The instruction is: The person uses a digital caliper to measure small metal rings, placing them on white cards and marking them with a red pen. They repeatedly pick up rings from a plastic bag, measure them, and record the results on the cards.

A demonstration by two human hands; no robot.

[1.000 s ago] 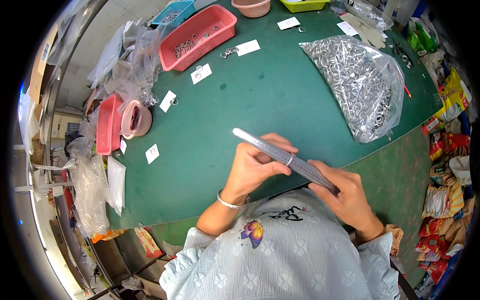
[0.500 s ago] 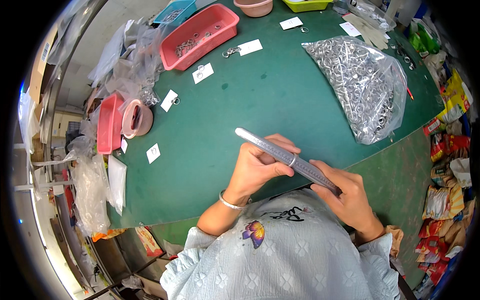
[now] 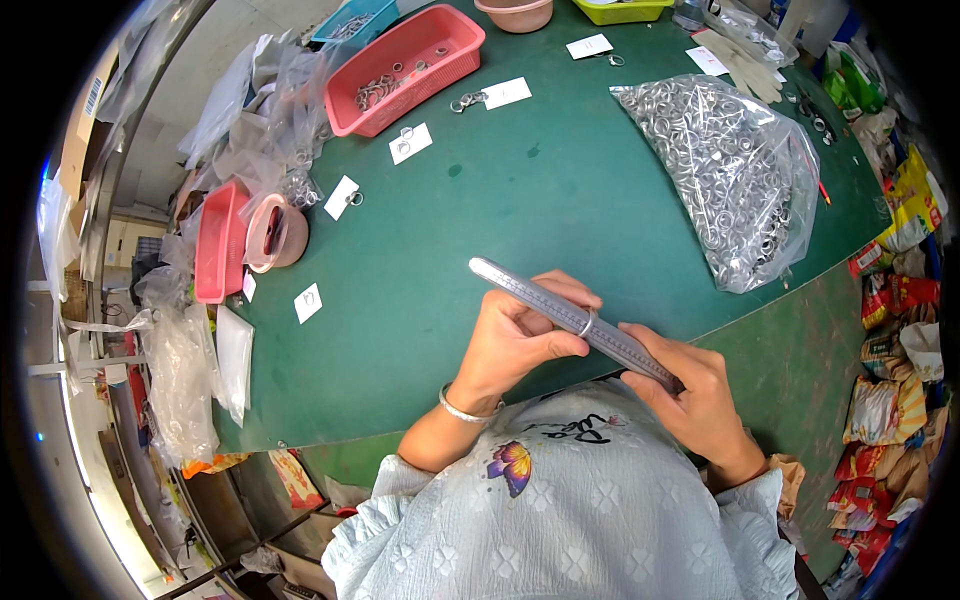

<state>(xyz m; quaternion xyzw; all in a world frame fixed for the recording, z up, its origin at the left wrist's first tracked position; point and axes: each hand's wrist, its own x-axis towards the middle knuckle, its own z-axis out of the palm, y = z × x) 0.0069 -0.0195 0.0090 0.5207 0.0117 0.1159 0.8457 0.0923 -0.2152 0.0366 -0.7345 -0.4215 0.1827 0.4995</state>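
A tapered grey ring mandrel (image 3: 545,300) with marked lines lies slantwise over the table's near edge, its narrow tip up and to the left. Around its shaft sits a silver ring (image 3: 588,325). My right hand (image 3: 690,385) is closed on the mandrel's thick end, thumb below and fingers above. My left hand (image 3: 525,325) pinches at the ring, thumb on the near side and fingers behind the shaft; those fingertips are partly hidden.
On the green table (image 3: 430,250) lies a clear bag of metal rings (image 3: 720,170), right. White paper cards (image 3: 410,143), some with rings, form an arc. A pink basket (image 3: 405,70) with rings, a pink cup (image 3: 290,235) and plastic bags (image 3: 180,380) stand left.
The view has shifted very slightly. Both hands, the mandrel and the ring keep practically the same places and grip.
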